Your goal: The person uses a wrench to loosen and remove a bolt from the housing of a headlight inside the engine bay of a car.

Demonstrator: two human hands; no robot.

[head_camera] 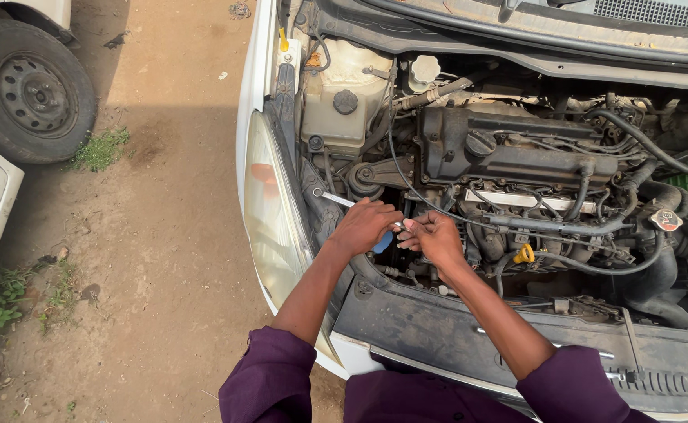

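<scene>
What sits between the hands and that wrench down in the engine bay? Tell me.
Nothing visible. The left hand is closed on the wrench, whose ring end sticks out toward the headlight. The right hand meets it at the other end, fingertips together over a blue part. A black cable runs just behind the hands.

Both hands work in a tight pocket at the front of the engine bay. The front panel (454, 333) closes it toward the person, the headlight (269, 211) on the outer side, and the engine cover (516, 145) beyond. Hoses (579, 227) and cables (395, 157) crowd it; only the way straight up is open.
</scene>
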